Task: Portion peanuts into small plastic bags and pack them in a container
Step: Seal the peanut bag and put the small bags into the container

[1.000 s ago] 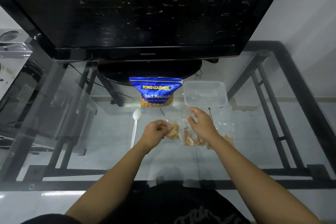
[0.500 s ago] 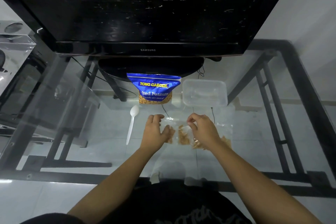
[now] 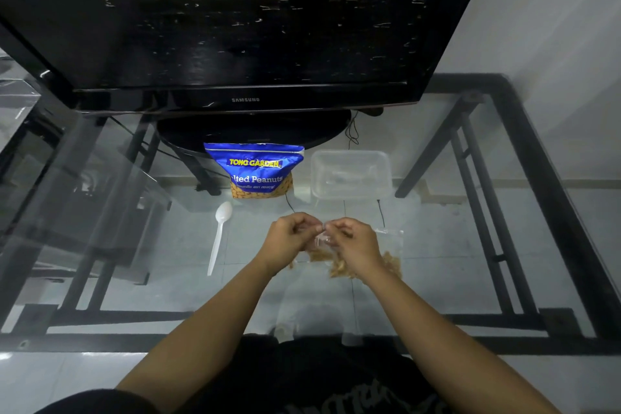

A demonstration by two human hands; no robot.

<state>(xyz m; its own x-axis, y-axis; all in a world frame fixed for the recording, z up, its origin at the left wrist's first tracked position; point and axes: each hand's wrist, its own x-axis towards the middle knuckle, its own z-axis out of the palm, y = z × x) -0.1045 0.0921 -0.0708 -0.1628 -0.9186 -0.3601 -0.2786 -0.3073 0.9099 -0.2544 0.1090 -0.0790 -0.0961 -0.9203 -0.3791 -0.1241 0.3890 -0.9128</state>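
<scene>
Near the centre of the frame, the left hand (image 3: 291,240) and the right hand (image 3: 355,244) were close together above the glass desk (image 3: 437,245), with their fingertips almost touching. Both hands were curled, and each pinched the top edge of a small clear plastic bag (image 3: 322,241) between thumb and fingers; the bag hung between them with some peanuts in its lower part, partly hidden behind the hands. Just below and to the right of the right hand, more small filled bags (image 3: 391,259) lay flat on the desk, with brown peanuts visible through the plastic; how many bags were there I cannot tell. A white plastic spoon (image 3: 219,235) lay on the desk to the left of the left hand, apart from it, with its bowl pointing to the upper part of the frame. Above the hands, the blue peanut packet (image 3: 253,170) stood upright, and just to the right of it sat a clear plastic container (image 3: 351,175), open and without bags inside as far as could be seen. Behind these two things, a large black television (image 3: 235,27) filled the upper part of the frame, standing on its dark round base. Both forearms reached in from the bottom of the frame.
</scene>
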